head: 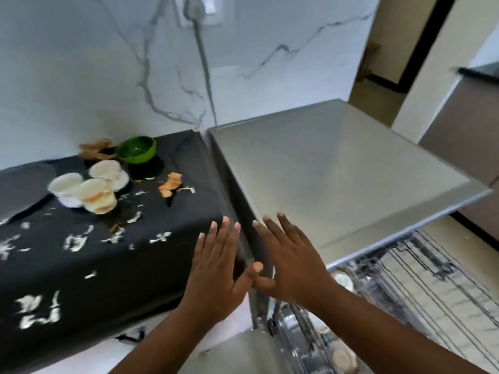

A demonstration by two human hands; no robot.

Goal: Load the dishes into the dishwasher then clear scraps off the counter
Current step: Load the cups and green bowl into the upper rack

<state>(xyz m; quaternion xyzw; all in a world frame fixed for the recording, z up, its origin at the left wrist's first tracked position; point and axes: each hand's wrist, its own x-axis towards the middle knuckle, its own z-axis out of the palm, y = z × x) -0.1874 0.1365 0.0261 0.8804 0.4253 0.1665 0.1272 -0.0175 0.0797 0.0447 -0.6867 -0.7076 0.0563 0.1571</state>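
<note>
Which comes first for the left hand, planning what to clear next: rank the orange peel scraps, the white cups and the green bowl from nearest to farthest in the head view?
From the left hand:
1. Orange peel scraps, on the black counter just beyond the fingers.
2. White cups, clustered farther left.
3. Green bowl, at the back by the wall.

Black counter (pixel 151 211) bears cups (pixel 89 190); green bowl (pixel 137 149); scraps (pixel 170 184).
</note>
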